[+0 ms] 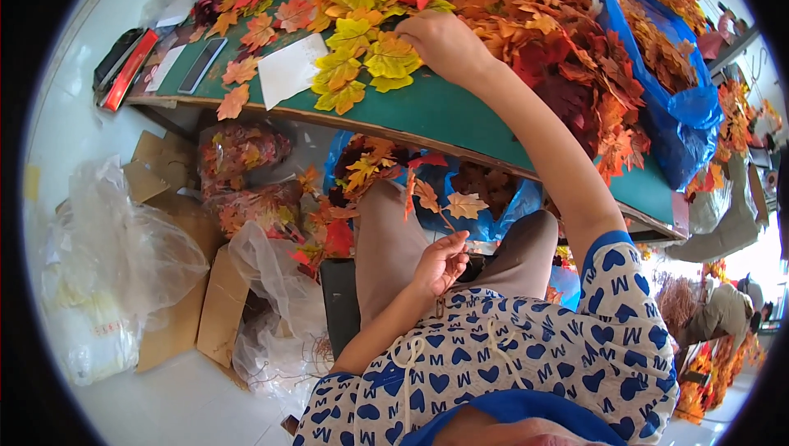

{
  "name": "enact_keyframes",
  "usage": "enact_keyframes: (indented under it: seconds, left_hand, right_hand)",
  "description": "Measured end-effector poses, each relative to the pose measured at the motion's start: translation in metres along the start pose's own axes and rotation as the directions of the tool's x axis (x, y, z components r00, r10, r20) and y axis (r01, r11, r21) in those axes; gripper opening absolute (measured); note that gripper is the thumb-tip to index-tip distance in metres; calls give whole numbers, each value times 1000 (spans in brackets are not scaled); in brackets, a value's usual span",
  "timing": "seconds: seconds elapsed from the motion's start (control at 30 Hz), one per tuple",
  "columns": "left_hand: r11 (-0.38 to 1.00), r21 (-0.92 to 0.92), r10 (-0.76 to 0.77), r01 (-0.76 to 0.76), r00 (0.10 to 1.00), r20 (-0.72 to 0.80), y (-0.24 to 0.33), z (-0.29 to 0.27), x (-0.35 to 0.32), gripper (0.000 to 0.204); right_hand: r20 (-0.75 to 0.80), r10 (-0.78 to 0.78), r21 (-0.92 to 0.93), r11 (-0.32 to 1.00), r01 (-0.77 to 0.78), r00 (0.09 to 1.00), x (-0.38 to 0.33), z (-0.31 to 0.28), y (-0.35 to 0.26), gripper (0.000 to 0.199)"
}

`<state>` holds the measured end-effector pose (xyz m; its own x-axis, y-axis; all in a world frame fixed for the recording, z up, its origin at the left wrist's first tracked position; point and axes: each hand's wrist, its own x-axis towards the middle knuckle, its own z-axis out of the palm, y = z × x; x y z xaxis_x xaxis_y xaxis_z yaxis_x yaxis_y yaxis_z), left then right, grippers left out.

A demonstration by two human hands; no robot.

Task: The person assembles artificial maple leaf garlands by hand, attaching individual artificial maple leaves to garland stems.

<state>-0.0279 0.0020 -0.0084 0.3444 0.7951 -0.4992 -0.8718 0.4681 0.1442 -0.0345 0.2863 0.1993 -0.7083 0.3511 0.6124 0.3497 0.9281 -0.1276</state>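
Observation:
My right hand (pixel 442 41) reaches up onto the green table (pixel 460 113) and rests on a bunch of yellow artificial leaves (pixel 362 64), fingers curled on them. A large heap of orange and red artificial leaves (pixel 559 43) lies just right of that hand. My left hand (pixel 440 263) is over my lap, fingers pinched on a thin stem that carries orange leaves (pixel 427 195). Whether the right hand grips a leaf or only presses on it is unclear.
A white paper sheet (pixel 289 68), a dark phone (pixel 201 65) and a red-edged case (pixel 123 68) lie at the table's left end. A blue plastic bag of leaves (pixel 682 109) sits at right. Clear bags (pixel 123 257), cardboard (pixel 222 306) and packed leaves (pixel 242 150) crowd the floor. Another person (pixel 723 310) crouches far right.

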Motion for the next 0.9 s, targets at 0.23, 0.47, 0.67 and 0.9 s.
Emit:
enact_keyframes:
  seconds: [0.23, 0.47, 0.67, 0.9]
  left_hand:
    - [998, 54, 41, -44, 998, 56, 5, 1, -9, 22]
    - [996, 76, 42, -52, 992, 117, 12, 0, -12, 27]
    - [994, 49, 84, -94, 981, 174, 10, 6, -8, 33]
    - [993, 17, 117, -120, 985, 130, 11, 5, -11, 35]
  right_hand:
    - [229, 30, -299, 953, 41, 973, 36, 90, -8, 18]
    - [111, 95, -280, 958, -61, 989, 34, 72, 23, 15]
    - [-123, 381, 202, 914, -353, 916, 37, 28, 45, 17]
    - [159, 841, 908, 81, -412, 517, 29, -23, 23, 14]
